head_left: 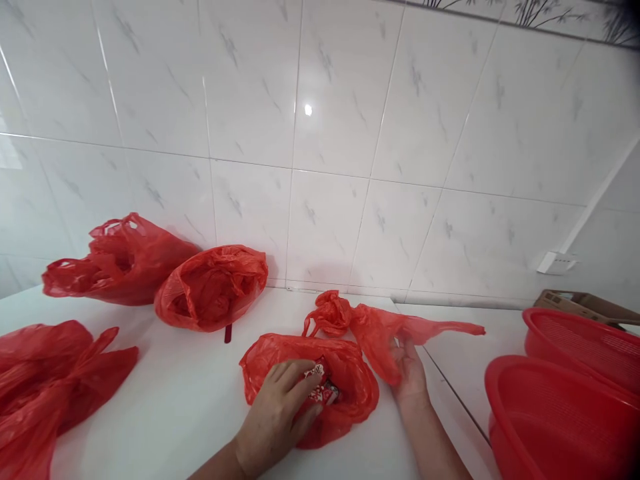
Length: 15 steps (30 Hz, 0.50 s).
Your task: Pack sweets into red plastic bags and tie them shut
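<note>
My left hand (281,412) reaches over the mouth of an open red plastic bag (355,373) on the white table. Its fingers and thumb curl round small red-and-white printed packets (323,387) inside; how many it grips I cannot tell. My right hand (413,370), to the right of that bag, has its fingers closed on a second, limp red plastic bag (377,333). This bag trails off to the right in a thin strip, and a crumpled red bundle (334,313) lies at its left end.
Along the wall at the left stand two filled red bags, one knotted-looking (145,260), one with its mouth open (215,287). Another red bag (55,387) lies front left. Red plastic baskets (505,380) and a cardboard box (580,303) stand at the right.
</note>
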{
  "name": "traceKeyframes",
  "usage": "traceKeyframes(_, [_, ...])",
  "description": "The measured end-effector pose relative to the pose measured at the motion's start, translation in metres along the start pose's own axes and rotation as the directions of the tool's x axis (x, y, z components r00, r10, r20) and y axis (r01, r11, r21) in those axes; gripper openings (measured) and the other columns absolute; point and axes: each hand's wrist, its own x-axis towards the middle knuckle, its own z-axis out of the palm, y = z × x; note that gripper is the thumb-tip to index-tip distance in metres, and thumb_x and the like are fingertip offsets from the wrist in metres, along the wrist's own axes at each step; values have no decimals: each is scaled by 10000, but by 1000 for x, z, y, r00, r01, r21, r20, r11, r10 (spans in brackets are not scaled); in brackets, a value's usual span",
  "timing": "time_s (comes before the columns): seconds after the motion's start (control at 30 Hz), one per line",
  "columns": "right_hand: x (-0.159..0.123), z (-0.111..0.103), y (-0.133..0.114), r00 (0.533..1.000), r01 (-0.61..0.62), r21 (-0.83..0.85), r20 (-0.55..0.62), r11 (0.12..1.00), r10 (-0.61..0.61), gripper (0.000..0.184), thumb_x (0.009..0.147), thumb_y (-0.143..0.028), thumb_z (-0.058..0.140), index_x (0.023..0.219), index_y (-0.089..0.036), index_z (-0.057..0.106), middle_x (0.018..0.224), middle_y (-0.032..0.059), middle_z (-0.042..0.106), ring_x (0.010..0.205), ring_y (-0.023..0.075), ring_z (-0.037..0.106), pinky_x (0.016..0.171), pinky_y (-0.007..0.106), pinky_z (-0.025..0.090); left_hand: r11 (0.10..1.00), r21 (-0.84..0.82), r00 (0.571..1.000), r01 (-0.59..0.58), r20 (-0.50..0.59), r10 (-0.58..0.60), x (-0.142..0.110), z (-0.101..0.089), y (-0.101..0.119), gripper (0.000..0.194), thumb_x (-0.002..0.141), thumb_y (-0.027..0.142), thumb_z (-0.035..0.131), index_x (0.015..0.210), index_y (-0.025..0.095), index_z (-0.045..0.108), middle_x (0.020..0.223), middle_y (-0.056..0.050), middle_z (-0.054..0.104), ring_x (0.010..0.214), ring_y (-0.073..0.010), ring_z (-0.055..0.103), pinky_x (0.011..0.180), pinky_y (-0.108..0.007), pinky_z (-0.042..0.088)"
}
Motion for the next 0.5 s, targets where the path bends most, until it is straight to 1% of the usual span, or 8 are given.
traceKeyframes(0.07, [2, -3, 0, 1000, -28, 47, -3, 999, 28, 263, 812, -463, 540, 996, -304, 639, 1132, 3, 645, 1093, 208, 579, 949, 449, 445, 1000, 14, 999, 26, -29, -26, 2, -1, 0, 305, 852, 172, 521, 1150, 222, 562, 1186, -112, 578, 1045, -244, 559, 873, -401, 488])
traceKeyframes(0.13, [4, -5, 0, 1000, -18, 76, 12, 997, 18, 237, 799, -458, 565, 972, -316, 643, 1133, -20, 641, 1092, 187, 575, 960, 422, 442, 996, -23, 996, 89, -28, -90, 6, -1, 2, 298, 860, 188, 507, 1150, 232, 564, 1225, -116, 549, 1092, -250, 541, 900, -406, 482])
traceKeyframes(0.23, [3, -3, -3, 999, 3, 96, 39, 995, -6, 211, 791, -432, 589, 962, -324, 651, 1155, -37, 633, 1116, 184, 558, 959, 405, 443, 961, -157, 973, 229, 13, -230, 18, 0, 12, 331, 867, 231, 501, 1195, 246, 535, 1293, -113, 499, 1161, -252, 512, 932, -397, 475])
traceKeyframes(0.33, [1, -1, -6, 999, 5, 61, 45, 998, -8, 256, 792, -422, 589, 1027, -334, 640, 1202, -33, 617, 1144, 192, 540, 924, 396, 456, 880, -313, 933, 357, 81, -349, 36, 1, 24, 422, 877, 303, 498, 1295, 274, 451, 1376, -104, 435, 1189, -251, 500, 923, -399, 482])
traceKeyframes(0.4, [-1, 0, -7, 999, 2, 27, 35, 1000, -3, 272, 788, -423, 591, 1041, -335, 636, 1216, -29, 612, 1151, 195, 533, 889, 378, 467, 844, -369, 920, 390, 129, -369, 52, 3, 31, 488, 881, 359, 491, 1350, 270, 390, 1414, -113, 403, 1219, -265, 474, 935, -422, 464])
traceKeyframes(0.43, [-2, 1, -7, 1000, 0, 19, 29, 1000, 0, 270, 784, -422, 594, 1035, -332, 638, 1217, -27, 612, 1149, 196, 533, 868, 365, 473, 843, -372, 921, 389, 144, -361, 61, 5, 33, 510, 884, 380, 483, 1367, 258, 372, 1418, -119, 404, 1241, -272, 450, 954, -434, 443])
traceKeyframes(0.5, [-4, 0, -8, 1000, -6, 20, 18, 1000, 6, 265, 780, -417, 602, 1024, -322, 645, 1218, -26, 611, 1132, 192, 540, 819, 329, 483, 872, -320, 928, 371, 165, -334, 81, 10, 35, 515, 885, 400, 473, 1364, 229, 390, 1385, -123, 455, 1265, -282, 415, 989, -453, 392])
